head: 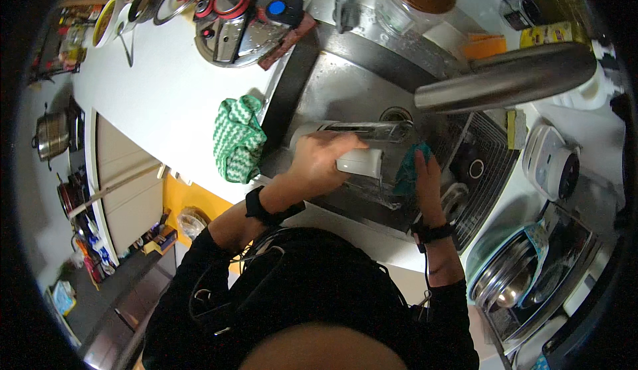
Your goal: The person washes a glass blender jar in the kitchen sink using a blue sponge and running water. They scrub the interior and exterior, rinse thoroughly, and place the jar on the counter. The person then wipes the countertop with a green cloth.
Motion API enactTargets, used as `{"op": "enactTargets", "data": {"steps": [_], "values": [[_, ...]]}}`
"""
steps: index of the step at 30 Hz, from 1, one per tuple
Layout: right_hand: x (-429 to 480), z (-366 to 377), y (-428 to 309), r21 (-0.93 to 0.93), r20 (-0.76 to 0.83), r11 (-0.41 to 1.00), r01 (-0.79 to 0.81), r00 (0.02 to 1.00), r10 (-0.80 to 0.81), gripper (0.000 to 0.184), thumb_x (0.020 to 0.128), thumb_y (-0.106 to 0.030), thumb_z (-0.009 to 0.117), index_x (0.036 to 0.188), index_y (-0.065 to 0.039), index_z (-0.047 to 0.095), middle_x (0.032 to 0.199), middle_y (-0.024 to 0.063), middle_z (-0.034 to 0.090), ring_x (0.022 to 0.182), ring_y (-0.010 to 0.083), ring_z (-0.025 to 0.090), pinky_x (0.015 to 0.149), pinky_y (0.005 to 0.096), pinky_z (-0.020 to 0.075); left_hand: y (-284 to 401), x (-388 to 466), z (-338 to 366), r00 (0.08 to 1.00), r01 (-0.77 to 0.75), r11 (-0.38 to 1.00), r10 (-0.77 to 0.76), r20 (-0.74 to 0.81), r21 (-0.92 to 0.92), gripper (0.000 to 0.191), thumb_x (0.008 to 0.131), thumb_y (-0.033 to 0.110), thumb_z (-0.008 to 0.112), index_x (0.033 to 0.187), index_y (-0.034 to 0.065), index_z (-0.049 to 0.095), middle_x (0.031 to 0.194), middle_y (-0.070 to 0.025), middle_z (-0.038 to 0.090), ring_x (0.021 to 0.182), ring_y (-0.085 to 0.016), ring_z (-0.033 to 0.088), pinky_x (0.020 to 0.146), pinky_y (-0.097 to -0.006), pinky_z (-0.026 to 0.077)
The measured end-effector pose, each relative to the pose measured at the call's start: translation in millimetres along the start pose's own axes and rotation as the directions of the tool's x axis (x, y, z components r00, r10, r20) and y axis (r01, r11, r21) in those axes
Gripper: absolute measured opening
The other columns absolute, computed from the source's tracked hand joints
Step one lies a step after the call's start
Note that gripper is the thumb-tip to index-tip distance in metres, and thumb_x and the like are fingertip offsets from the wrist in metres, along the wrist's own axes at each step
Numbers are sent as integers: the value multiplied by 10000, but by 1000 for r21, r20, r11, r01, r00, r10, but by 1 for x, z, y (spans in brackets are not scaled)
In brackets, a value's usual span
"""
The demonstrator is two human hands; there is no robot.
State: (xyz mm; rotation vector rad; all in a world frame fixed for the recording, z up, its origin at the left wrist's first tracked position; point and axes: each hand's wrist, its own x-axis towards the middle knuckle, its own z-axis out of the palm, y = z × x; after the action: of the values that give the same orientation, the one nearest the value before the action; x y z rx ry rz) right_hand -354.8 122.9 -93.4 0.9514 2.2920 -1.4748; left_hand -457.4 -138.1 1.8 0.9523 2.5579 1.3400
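Over the stainless steel sink (339, 83), my left hand (324, 163) grips a white handle (361, 163) that joins a clear container, which lies tilted on its side. Beneath and beyond it, a clear transparent vessel (398, 131) shows near the drain; whether it is part of the same container, I cannot tell. My right hand (428, 185) holds a teal cloth (411, 170) against the container's right end. Left of the sink, a crumpled green-and-white patterned cloth (239, 138) rests on the white counter.
A faucet (345, 6) stands at the sink's back edge. A pressure cooker lid (239, 26) lies at the back left. A large metal pan (508, 78) overhangs the sink's right side, near a wire rack (491, 155). Metal bowls (503, 280) are stacked at the lower right.
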Motion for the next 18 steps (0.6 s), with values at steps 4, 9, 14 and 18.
{"op": "enactTargets", "data": {"steps": [4,9,14,18], "values": [[-4,-6,-25,21,48,1000,18,999,-19,443,889,-335,558,1103,51,515,897,177,600,806,303,589,703,396,458,-10,6,1,998,46,989,-39,49,-138,306,641,33,705,923,103,612,883,-92,649,782,-278,651,670,-342,519],[9,-7,-53,-266,23,938,221,975,-223,352,842,-222,613,1047,47,514,833,196,574,754,326,576,655,413,453,-41,1,8,938,332,936,-314,150,-118,432,616,-34,725,1012,56,575,952,-124,651,907,-272,646,761,-342,517],[32,8,-61,-418,-57,759,500,819,-571,270,850,-175,611,995,37,526,737,196,555,616,296,562,534,385,433,-67,-7,26,871,461,887,-445,209,-33,481,635,-2,753,1071,57,558,1000,-145,638,936,-288,636,780,-348,512],[41,9,-60,-460,-18,714,528,798,-602,244,838,-141,612,997,26,530,768,203,571,643,316,577,576,382,456,-75,-7,33,830,530,845,-502,242,-67,517,639,-2,750,1107,62,539,1034,-147,630,966,-292,625,797,-353,506]]}}
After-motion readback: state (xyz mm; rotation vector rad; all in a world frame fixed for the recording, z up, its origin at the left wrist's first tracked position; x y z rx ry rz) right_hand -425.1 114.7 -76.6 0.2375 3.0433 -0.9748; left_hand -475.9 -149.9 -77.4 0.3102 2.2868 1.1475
